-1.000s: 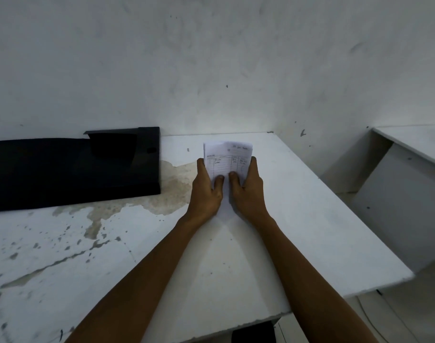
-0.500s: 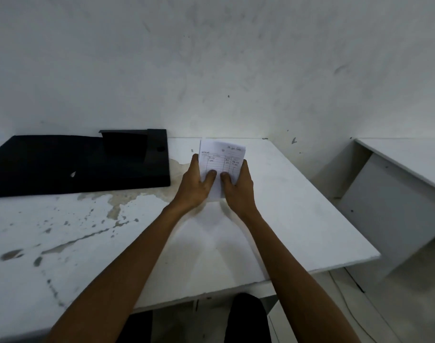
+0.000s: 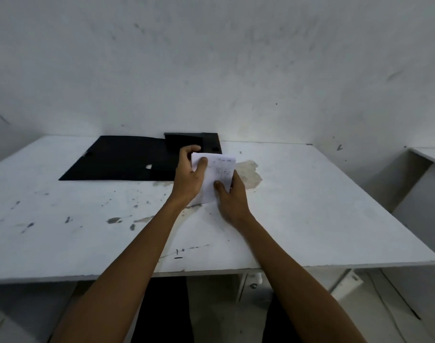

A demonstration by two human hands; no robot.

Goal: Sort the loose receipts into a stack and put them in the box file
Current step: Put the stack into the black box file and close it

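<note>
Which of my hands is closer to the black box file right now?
Left. The left hand holds the receipts by their left edge, right at the right end of the black box file. The right hand holds their right edge, farther from it.

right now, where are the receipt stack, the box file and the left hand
receipt stack (image 3: 224,169): head view, on the printed top sheet.
box file (image 3: 117,158): head view, on its flat black open cover.
left hand (image 3: 188,178): head view, on the back of the hand.
</note>
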